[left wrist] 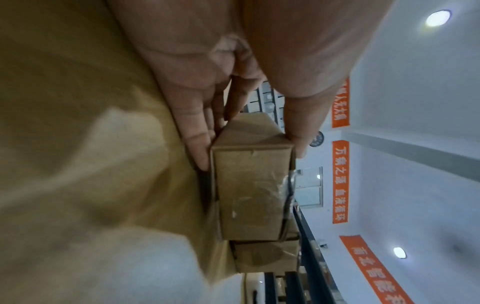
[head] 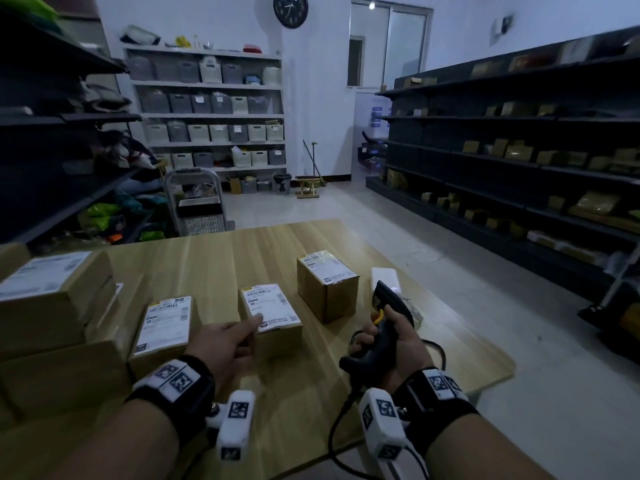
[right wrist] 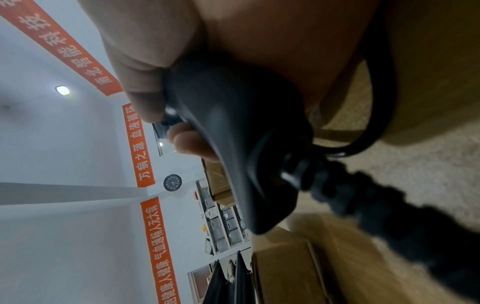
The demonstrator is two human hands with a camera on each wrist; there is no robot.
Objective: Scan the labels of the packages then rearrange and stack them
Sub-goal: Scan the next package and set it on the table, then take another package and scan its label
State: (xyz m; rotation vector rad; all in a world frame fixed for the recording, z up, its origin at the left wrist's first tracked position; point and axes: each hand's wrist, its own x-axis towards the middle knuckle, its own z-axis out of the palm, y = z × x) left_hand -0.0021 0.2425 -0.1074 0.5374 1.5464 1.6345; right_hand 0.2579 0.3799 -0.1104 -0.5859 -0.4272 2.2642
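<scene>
The middle package [head: 270, 318] on the surface [head: 214, 258] is clasped between thumb and fingers of the left hand [head: 225, 344], seemingly to steady its label, while the scanner [head: 384, 327], right of it, is clenched in the right hand's [head: 391, 344] grip.

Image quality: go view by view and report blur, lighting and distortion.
Head view: dim, wide-angle bending of the shelves, labels unreadable. Left wrist view: tilted sideways, table smeared with blur, ceiling lamp glaring, box fairly sharp. Right wrist view: also tilted, scanner and cable close and soft, banners crisp.
</scene>
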